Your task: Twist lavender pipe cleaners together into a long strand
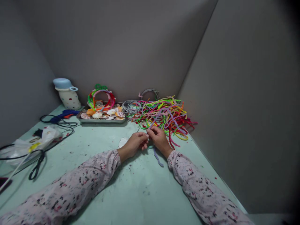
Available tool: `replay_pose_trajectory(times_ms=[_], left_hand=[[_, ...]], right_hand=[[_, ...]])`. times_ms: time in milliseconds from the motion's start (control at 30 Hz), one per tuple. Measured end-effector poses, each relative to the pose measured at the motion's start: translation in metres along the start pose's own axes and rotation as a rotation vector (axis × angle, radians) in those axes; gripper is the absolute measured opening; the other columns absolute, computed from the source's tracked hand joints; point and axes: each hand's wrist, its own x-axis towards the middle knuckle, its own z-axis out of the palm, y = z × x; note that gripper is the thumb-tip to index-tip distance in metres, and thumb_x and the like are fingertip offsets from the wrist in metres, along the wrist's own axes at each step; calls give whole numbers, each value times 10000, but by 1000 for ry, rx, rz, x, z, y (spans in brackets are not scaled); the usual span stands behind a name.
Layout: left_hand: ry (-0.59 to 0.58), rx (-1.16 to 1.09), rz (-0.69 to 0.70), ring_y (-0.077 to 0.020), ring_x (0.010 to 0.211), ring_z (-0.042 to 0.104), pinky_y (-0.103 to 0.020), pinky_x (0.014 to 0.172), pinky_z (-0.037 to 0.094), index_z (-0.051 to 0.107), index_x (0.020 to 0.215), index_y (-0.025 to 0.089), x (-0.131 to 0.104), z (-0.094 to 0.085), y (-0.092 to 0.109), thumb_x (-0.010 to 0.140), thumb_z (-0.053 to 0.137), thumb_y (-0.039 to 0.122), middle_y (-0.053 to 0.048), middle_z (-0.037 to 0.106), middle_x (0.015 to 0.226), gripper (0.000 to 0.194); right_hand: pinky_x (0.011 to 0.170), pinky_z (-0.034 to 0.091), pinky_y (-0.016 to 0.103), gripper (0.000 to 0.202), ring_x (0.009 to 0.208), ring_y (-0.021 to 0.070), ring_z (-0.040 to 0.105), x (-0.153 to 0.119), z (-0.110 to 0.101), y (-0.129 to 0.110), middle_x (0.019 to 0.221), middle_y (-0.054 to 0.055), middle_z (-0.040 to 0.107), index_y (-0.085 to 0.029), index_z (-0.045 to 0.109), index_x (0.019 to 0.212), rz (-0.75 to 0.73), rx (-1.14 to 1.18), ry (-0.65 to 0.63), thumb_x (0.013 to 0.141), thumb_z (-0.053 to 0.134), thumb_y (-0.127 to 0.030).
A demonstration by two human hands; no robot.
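Note:
My left hand (136, 143) and my right hand (159, 139) meet over the middle of the table, fingertips pinched together. A lilac fuzzy strand (157, 157) hangs below my right hand, its lower end on the table; part of it is hidden by the fingers. A thin grey wire end shows just above my left fingers. What my left fingers grip is too small to make out. Beside my left wrist lies a white round piece (123, 142). Just beyond my hands spreads a heap of colourful fuzzy strands (164, 112).
A metal tray (103, 121) holds shells, with colourful fuzzy rings (112, 98) on top. Coiled grey wire (132, 107) lies beside it. At the left are a bottle (69, 97), a blue tool (62, 115), black cables (39, 164) and a plastic bag (50, 134). Grey walls enclose the table.

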Motion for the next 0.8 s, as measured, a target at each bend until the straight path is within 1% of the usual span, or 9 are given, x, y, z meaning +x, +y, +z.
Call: replay_pose_trajectory(times_ms=[133,300,533,700,800], left_hand=[[27,31,-1,-69,429,533,-170,374,375,543,737,136,0,1,-1,757,649,328,-3,567,630,220],[61,51,-7,-68,422,527,-169,371,378,537,723,137,2,2,0,761,601,249,-2,562,624,135],[37,27,-9,-70,419,529,-168,368,377,545,734,137,3,1,-1,768,592,252,-1,570,611,129],[36,17,-16,-66,415,527,-163,366,379,529,742,142,3,0,-2,788,580,259,3,570,617,136],[31,27,-16,-63,413,524,-157,361,374,517,746,144,3,1,-3,797,581,268,7,562,618,149]], right_hand=[[552,365,248,241,575,127,452,0,0,-1,618,-25,527,-205,567,672,-8,-10,0,807,593,-403],[571,386,251,237,589,132,478,-1,0,-3,626,-21,547,-205,572,682,-3,-15,-1,800,604,-408],[571,407,253,256,592,134,510,1,1,4,649,-13,576,-190,603,739,64,-9,20,784,623,-441],[518,376,234,263,547,114,480,0,0,-1,621,-30,543,-187,580,713,45,-11,16,812,584,-430],[497,369,229,267,524,108,471,0,0,-5,608,-36,538,-190,560,694,73,26,18,811,578,-429]])
